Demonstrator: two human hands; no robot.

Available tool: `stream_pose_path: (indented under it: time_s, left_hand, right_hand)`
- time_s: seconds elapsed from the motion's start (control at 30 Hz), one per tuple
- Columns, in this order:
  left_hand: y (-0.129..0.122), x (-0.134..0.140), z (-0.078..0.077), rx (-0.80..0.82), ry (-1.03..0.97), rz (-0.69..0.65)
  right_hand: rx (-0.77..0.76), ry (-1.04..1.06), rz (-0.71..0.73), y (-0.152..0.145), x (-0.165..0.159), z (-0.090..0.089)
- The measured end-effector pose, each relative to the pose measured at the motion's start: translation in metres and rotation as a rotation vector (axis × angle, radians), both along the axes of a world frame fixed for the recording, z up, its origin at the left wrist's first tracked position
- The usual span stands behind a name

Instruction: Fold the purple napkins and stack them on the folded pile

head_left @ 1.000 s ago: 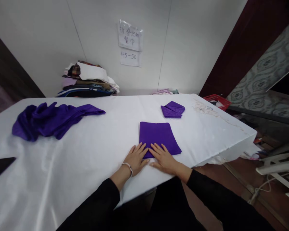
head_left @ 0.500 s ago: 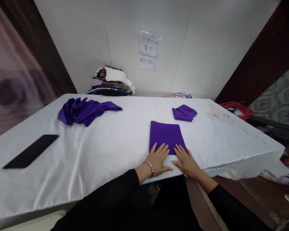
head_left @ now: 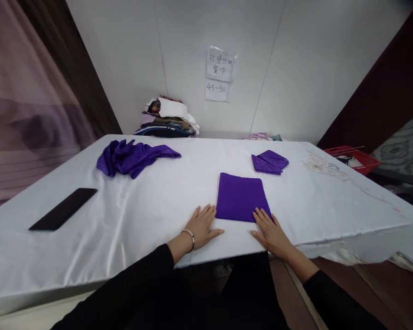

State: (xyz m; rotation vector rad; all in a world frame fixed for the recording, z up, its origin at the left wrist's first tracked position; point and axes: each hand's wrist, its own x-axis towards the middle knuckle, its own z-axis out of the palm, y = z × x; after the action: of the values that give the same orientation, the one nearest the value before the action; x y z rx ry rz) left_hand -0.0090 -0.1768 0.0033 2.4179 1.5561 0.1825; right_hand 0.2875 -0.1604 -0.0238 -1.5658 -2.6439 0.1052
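Observation:
A purple napkin (head_left: 241,197), folded into a flat square, lies near the front edge of the table. My left hand (head_left: 201,227) rests flat on the white cloth at the napkin's lower left corner, fingers stretched out; a bracelet circles that wrist. On the napkin's lower right corner lie the fingers of my right hand (head_left: 267,229), extended and holding nothing. Behind it, to the right, sits a second purple napkin (head_left: 270,162) folded into a pointed shape. A crumpled heap of purple cloth (head_left: 132,158) lies at the back left.
A dark flat slab (head_left: 64,210) lies on the left of the white satin tablecloth (head_left: 165,197). Folded clothes (head_left: 170,118) are stacked against the wall under a handwritten sign (head_left: 220,73). A red basket (head_left: 359,160) stands beyond the right edge.
My left hand has slid left off the square napkin onto the tablecloth. My right hand stays at its lower right corner. The camera view has shifted slightly.

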Motion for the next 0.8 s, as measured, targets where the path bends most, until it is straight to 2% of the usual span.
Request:
stream_pose_path:
  time_s: [0.07, 0.17, 0.3, 0.37, 0.47, 0.57, 0.63, 0.8]
  left_hand:
    - [0.004, 0.009, 0.005, 0.04, -0.012, 0.003]
    - [0.016, 0.03, 0.006, 0.142, -0.046, -0.083]
    - [0.031, 0.049, -0.011, 0.104, -0.025, -0.167]
    - [0.035, 0.052, -0.02, 0.061, -0.016, -0.172]
    - [0.035, 0.051, -0.025, 0.062, -0.033, -0.165]
    - [0.033, 0.05, -0.022, 0.053, -0.043, -0.161]
    - [0.032, 0.05, -0.019, 0.054, -0.06, -0.163]
    - [0.031, 0.049, -0.02, 0.017, -0.076, -0.168]
  right_hand:
    - [-0.015, -0.005, -0.014, 0.0, 0.0, 0.001]
    - [-0.085, -0.006, -0.015, 0.004, 0.003, 0.008]
    - [-0.226, 0.051, -0.023, 0.022, -0.001, 0.032]
    - [-0.234, 0.111, 0.001, 0.036, -0.016, 0.045]
    - [-0.198, 0.193, 0.122, 0.062, -0.058, 0.056]
    - [-0.179, 0.197, 0.237, 0.088, -0.109, 0.051]
    - [-0.192, 0.155, 0.258, 0.105, -0.137, 0.042]
    - [-0.174, 0.07, 0.149, 0.151, -0.163, 0.02]
